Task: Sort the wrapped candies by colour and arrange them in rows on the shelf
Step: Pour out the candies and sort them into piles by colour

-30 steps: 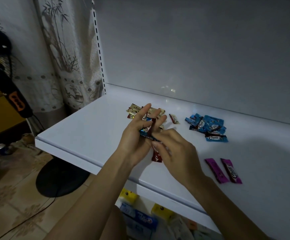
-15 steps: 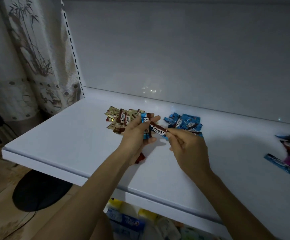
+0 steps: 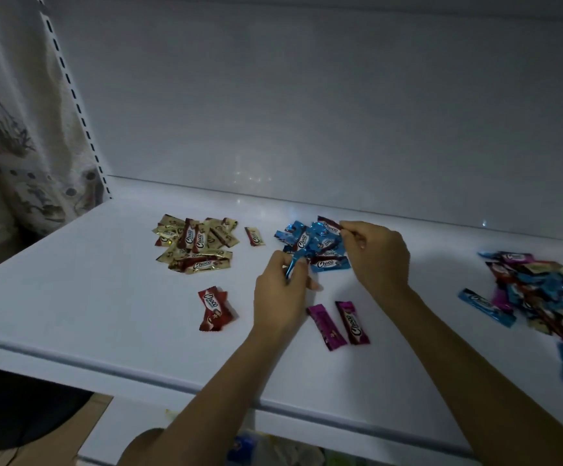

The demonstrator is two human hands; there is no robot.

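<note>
Left hand [image 3: 282, 292] pinches a blue foil-wrapped candy [image 3: 294, 264]; right hand [image 3: 377, 257] pinches a dark maroon wrapped candy [image 3: 329, 223] over the blue candy pile [image 3: 330, 264], frame centre.

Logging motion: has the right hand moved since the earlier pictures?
Yes. The right hand went from the near side of the blue candy pile to its far right edge.

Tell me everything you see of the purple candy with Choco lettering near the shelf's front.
The purple candy is a long, shiny, foil-like wrapper with crimped ends and white Choco lettering facing up. It lies flat on the white shelf, just right of a second purple wrapper. The left hand and right hand are both away from it.
</note>
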